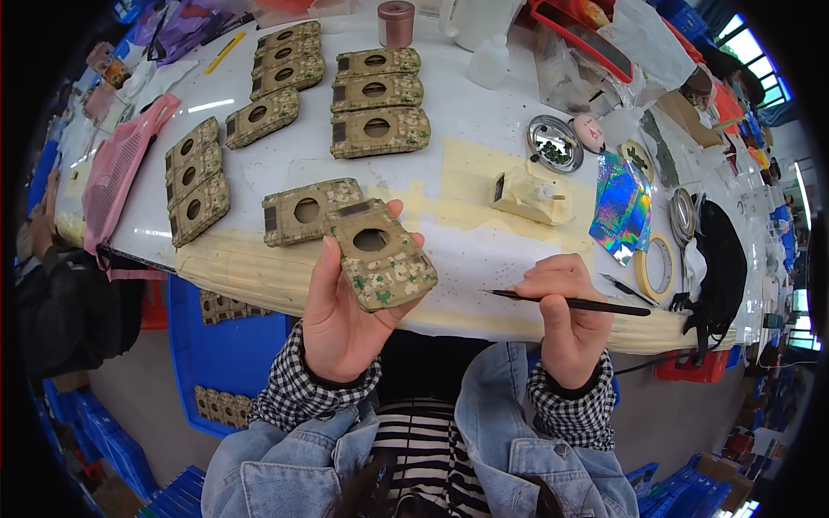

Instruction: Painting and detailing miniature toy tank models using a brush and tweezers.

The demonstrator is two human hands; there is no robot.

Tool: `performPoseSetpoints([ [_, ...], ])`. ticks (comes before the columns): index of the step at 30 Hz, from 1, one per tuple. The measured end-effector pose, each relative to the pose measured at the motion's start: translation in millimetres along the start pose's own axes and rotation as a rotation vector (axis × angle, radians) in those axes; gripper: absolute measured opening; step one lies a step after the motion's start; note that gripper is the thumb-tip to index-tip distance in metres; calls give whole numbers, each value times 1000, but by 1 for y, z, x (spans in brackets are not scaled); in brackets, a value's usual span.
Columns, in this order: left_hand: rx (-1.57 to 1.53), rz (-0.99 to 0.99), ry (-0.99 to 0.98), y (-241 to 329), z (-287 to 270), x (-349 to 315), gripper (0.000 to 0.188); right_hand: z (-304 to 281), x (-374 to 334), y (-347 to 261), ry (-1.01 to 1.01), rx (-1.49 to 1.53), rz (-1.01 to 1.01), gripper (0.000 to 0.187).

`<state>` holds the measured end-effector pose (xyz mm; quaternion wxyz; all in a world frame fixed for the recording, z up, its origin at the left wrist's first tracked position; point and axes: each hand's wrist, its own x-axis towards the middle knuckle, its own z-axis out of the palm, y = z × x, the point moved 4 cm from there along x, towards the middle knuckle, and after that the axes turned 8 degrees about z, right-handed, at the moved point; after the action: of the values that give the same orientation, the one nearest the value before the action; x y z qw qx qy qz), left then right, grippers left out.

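My left hand (341, 337) holds up a toy tank hull (393, 274), camouflaged in tan, brown and green, with a round hole in its top. Thumb and fingers grip its sides, and it is tilted. Black pointed tweezers (596, 306) rest between the fingers of my right hand (566, 319), their tip aimed left, apart from the hull. Just behind the held hull, another hull (298, 214) lies on the table and is partly covered by it. Tiny dark specks are scattered over the white paper (471, 298) below the tweezers' tip.
More camouflaged hulls stand in rows (380, 129) at the far left. A round metal tin (557, 138) with dark green bits, a cream block (528, 197), shiny holographic sheets (617, 207), a tape roll (656, 268) and a black bag (721, 259) lie rightward. A blue tray (233, 354) sits below the table edge.
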<state>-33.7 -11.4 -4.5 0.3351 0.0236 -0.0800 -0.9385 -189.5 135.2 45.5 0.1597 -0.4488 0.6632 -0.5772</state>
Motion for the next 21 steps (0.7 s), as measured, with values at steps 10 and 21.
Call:
performPoseSetpoints([
  [10, -84, -316, -110, -31, 19, -9, 57, 0, 17, -49, -63, -10, -280, 23],
  [21, 12, -321, -49, -41, 25, -14, 53, 13, 11, -54, -122, 12, -285, 20],
])
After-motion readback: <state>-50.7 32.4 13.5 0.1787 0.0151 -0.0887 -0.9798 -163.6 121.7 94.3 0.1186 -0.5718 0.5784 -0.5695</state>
